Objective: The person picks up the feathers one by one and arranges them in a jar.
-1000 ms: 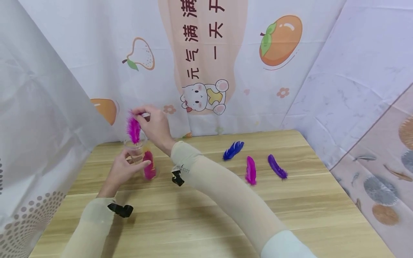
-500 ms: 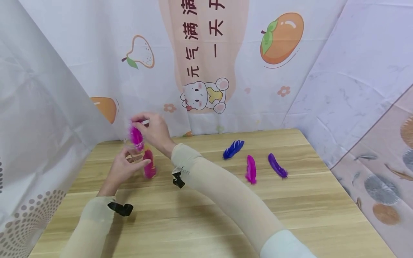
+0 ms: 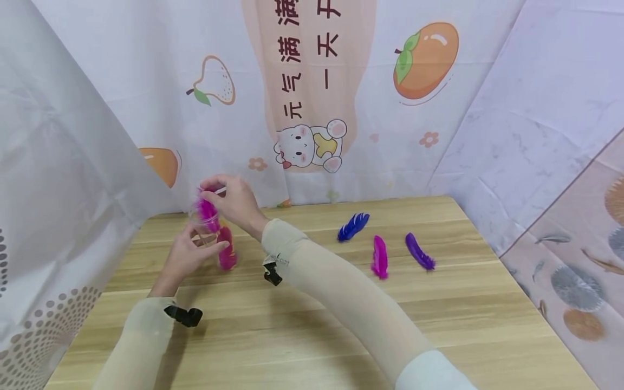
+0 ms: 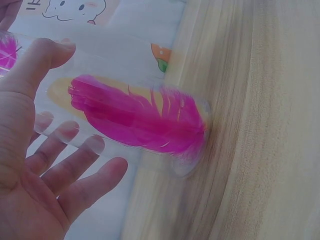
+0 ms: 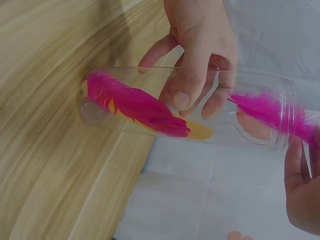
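On the table (image 3: 312,325), the left hand (image 3: 187,259) grasps a clear jar (image 5: 185,102); the right hand (image 3: 236,203) pinches a pink feather (image 3: 207,211) at its mouth, three feathers (image 3: 379,254) lying well apart.

A: Surface? 
B: Light wood-grain plank bench (image 3: 341,325). 
A: Items lying on it? 
B: Right half: dark blue feather (image 3: 352,226), magenta feather (image 3: 378,257), purple feather (image 3: 419,252), each apart from the others. Left: clear plastic jar (image 3: 214,244), base on the wood.

Clear jar (image 5: 200,107) upright on table; magenta feather (image 5: 272,114) entering its mouth.
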Motion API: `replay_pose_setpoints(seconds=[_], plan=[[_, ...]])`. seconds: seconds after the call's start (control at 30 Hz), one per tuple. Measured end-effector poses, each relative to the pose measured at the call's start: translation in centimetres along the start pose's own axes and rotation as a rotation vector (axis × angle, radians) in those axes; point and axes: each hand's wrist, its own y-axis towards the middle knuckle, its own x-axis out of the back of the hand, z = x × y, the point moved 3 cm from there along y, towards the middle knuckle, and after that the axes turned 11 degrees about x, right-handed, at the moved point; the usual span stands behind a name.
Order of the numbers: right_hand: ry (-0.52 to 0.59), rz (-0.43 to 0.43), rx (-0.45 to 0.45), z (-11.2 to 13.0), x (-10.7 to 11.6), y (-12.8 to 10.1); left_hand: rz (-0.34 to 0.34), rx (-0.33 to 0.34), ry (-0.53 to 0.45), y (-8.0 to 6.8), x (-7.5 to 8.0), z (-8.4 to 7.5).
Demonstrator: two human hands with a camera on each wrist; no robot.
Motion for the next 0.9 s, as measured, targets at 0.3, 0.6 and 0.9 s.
replay_pose_setpoints(seconds=[0.3,0.6,0.9], plan=[[0.001,0.004,-0.037,-0.23,0.02,-0.25,-0.002,0.003,0.009,-0.27,-0.07,-0.21],[-0.02,0.024,-0.044,-0.01,0.42,-0.25,-0.028,-0.044,0.029,-0.21,-0.1,-0.22],[-0.01,0.023,-0.025,0.17,0.57,-0.4,-0.016,-0.057,-0.01,-0.16,-0.2,-0.16]])
